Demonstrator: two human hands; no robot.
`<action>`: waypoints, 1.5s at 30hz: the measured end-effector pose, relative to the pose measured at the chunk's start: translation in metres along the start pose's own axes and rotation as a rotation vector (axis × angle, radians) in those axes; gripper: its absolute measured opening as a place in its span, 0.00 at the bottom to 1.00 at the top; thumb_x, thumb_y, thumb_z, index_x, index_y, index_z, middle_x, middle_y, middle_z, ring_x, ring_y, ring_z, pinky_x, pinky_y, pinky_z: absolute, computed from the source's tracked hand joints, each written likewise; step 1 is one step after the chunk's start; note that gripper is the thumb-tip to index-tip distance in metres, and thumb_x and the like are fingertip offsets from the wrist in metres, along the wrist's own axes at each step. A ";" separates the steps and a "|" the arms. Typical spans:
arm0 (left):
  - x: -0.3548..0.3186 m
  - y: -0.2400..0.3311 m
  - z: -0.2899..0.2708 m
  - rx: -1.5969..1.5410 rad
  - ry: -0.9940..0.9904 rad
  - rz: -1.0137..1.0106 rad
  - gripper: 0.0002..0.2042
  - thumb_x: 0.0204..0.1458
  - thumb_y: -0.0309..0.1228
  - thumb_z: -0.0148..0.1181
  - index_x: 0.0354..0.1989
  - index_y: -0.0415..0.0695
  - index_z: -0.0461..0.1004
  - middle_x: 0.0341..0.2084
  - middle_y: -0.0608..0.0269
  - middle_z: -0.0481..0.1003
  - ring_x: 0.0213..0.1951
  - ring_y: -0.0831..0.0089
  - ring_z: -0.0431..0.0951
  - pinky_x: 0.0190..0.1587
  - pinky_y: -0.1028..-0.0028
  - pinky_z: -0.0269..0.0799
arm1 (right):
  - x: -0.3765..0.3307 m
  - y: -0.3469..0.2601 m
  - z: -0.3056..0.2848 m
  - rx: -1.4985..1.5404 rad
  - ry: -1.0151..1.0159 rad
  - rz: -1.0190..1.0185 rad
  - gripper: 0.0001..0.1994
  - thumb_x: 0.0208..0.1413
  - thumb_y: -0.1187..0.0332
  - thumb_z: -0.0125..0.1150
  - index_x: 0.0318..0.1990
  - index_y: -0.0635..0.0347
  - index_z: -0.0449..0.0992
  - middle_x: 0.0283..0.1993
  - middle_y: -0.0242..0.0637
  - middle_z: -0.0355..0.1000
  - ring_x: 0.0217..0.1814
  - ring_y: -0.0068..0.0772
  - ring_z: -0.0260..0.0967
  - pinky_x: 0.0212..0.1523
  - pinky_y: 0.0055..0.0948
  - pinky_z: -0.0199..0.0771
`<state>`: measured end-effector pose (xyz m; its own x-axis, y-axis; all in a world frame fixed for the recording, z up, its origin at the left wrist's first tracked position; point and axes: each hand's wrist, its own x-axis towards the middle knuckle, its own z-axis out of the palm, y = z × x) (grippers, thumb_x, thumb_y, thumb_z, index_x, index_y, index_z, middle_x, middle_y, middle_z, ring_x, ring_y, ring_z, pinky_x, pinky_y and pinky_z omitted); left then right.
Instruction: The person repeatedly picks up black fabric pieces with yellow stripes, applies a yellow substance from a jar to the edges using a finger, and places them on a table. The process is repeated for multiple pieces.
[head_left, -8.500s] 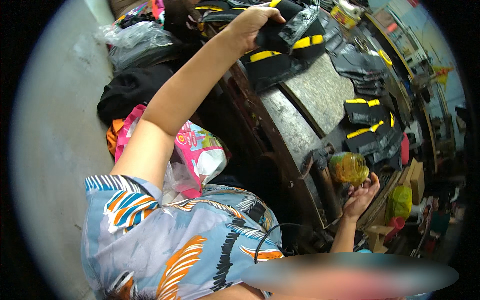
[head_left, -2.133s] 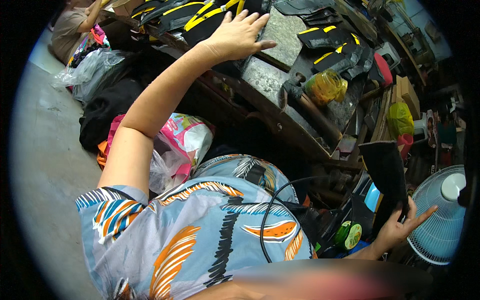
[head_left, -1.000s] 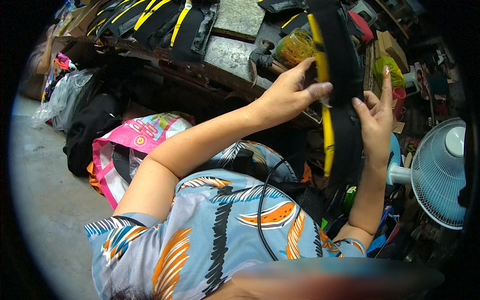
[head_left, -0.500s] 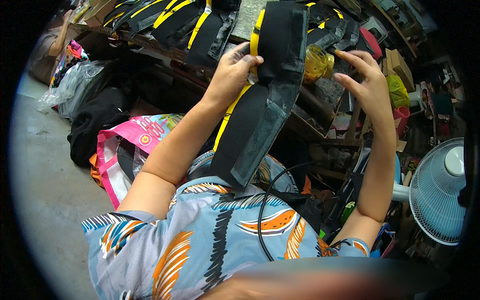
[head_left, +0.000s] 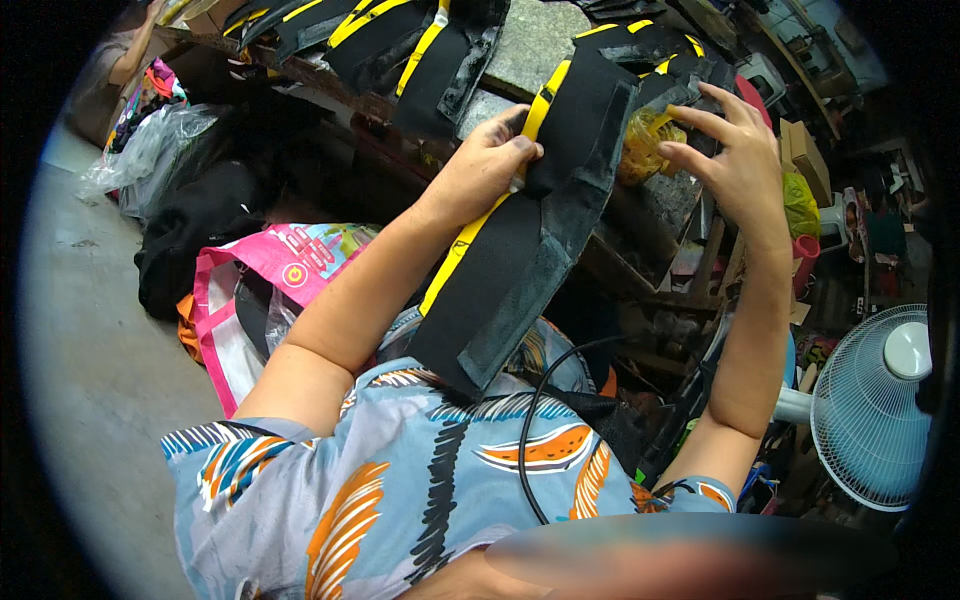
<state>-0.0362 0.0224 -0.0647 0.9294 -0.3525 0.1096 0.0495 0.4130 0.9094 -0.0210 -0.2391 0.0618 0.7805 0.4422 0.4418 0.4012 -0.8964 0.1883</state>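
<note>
My left hand [head_left: 487, 165] is closed on the yellow edge of a long black fabric piece [head_left: 500, 265], pinching it between thumb and fingers. The piece hangs at a slant over my lap, with dull, greyish bands along its right side and lower end. My right hand [head_left: 735, 165] is raised to the right of the piece. Its thumb and index finger are apart, beside a clear jar [head_left: 640, 155] with amber-yellow stuff inside. I cannot tell whether the fingertips touch the jar. Part of the jar is hidden behind the black piece.
More black pieces with yellow edges [head_left: 430, 75] lie along the bench [head_left: 540, 45]. A pink and white bag [head_left: 215, 320] and a clear plastic bag [head_left: 165, 150] stand at left. At right are a white fan [head_left: 870, 405] and cardboard boxes [head_left: 805, 160]. A black cable [head_left: 525, 430] crosses my front.
The left hand and the black piece have shifted slightly right and down, and the piece's top leans further right. My right hand's fingertips now appear over the jar's edge.
</note>
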 end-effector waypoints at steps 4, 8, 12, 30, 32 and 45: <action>-0.001 0.005 0.002 0.143 -0.026 -0.007 0.25 0.57 0.29 0.52 0.63 0.37 0.61 0.47 0.61 0.73 0.47 0.78 0.72 0.56 0.76 0.66 | -0.021 -0.002 -0.015 0.009 -0.166 0.014 0.21 0.44 0.47 0.69 0.38 0.52 0.83 0.60 0.39 0.70 0.63 0.44 0.63 0.64 0.44 0.60; -0.004 0.011 0.008 0.134 -0.039 -0.087 0.27 0.56 0.30 0.54 0.65 0.38 0.61 0.47 0.62 0.73 0.48 0.76 0.72 0.57 0.75 0.65 | -0.037 -0.008 -0.036 0.415 0.069 0.070 0.16 0.48 0.54 0.71 0.37 0.56 0.82 0.56 0.41 0.72 0.57 0.41 0.68 0.57 0.37 0.65; -0.009 0.016 0.015 0.136 -0.067 -0.116 0.29 0.54 0.31 0.58 0.66 0.40 0.61 0.50 0.60 0.72 0.51 0.73 0.72 0.59 0.73 0.63 | -0.052 -0.017 -0.028 0.920 0.123 0.156 0.36 0.62 0.36 0.38 0.52 0.61 0.78 0.51 0.36 0.67 0.52 0.29 0.63 0.54 0.29 0.60; -0.015 0.023 0.026 0.144 -0.135 0.051 0.28 0.55 0.32 0.55 0.65 0.38 0.61 0.41 0.61 0.76 0.47 0.76 0.74 0.59 0.74 0.64 | -0.083 -0.037 0.007 1.323 -0.032 0.325 0.44 0.61 0.30 0.23 0.60 0.59 0.72 0.41 0.33 0.64 0.40 0.26 0.58 0.42 0.25 0.59; -0.013 0.022 0.026 0.124 -0.138 0.074 0.28 0.55 0.32 0.55 0.65 0.37 0.61 0.41 0.60 0.76 0.46 0.76 0.75 0.58 0.75 0.65 | -0.086 -0.044 -0.001 1.176 -0.080 0.180 0.44 0.61 0.30 0.25 0.58 0.59 0.74 0.41 0.34 0.64 0.39 0.26 0.58 0.41 0.24 0.58; -0.012 0.020 0.024 0.200 -0.088 0.037 0.29 0.55 0.33 0.56 0.66 0.38 0.61 0.44 0.59 0.75 0.48 0.74 0.74 0.59 0.74 0.64 | -0.082 -0.052 -0.019 0.940 -0.089 0.042 0.42 0.61 0.31 0.28 0.54 0.59 0.77 0.42 0.39 0.67 0.38 0.26 0.62 0.38 0.22 0.62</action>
<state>-0.0552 0.0141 -0.0383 0.8932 -0.4161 0.1706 -0.0653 0.2555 0.9646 -0.1153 -0.2299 0.0325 0.8212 0.4455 0.3565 0.5638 -0.5368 -0.6277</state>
